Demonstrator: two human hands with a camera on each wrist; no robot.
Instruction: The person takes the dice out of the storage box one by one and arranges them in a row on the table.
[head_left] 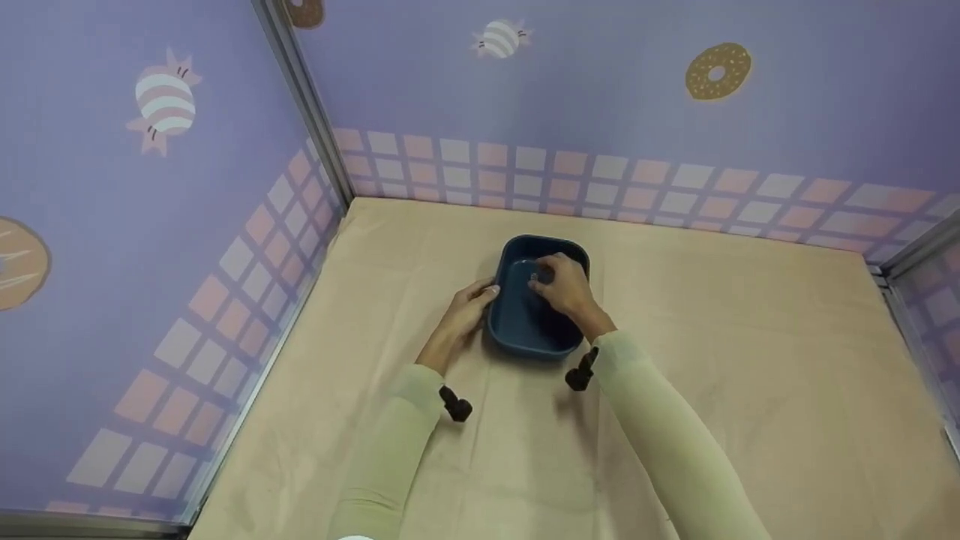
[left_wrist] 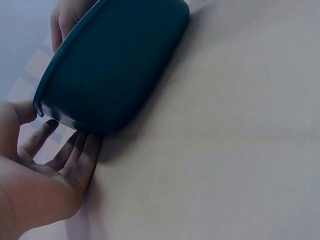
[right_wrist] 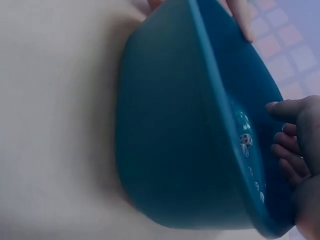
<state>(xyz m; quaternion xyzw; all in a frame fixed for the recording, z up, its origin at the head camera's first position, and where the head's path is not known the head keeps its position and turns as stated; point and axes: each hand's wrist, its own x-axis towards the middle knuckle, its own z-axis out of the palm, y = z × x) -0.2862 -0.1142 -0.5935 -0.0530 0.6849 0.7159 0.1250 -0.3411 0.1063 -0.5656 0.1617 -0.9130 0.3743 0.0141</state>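
Observation:
A dark blue-teal plastic basin (head_left: 525, 322) stands on the cloth. My left hand (head_left: 466, 306) holds its left side, thumb at the rim and the other fingers against the outer wall, as the left wrist view shows. Reaching over the right rim, my right hand (head_left: 564, 285) is inside the basin, its thumb and fingers apart. In the right wrist view a small white die (right_wrist: 245, 139) with dark pips shows inside the basin, a short way from the fingertips. Other tiny pale shapes lie along the basin's inside, too small to make out.
A wrinkled beige cloth (head_left: 750, 360) covers the table. Purple wall panels (head_left: 600, 82) with printed sweets and pastel squares rise at the back and sides, joined by a metal post (head_left: 304, 97) at the back left corner. Dark wrist cameras (head_left: 455, 405) hang beneath both sleeves.

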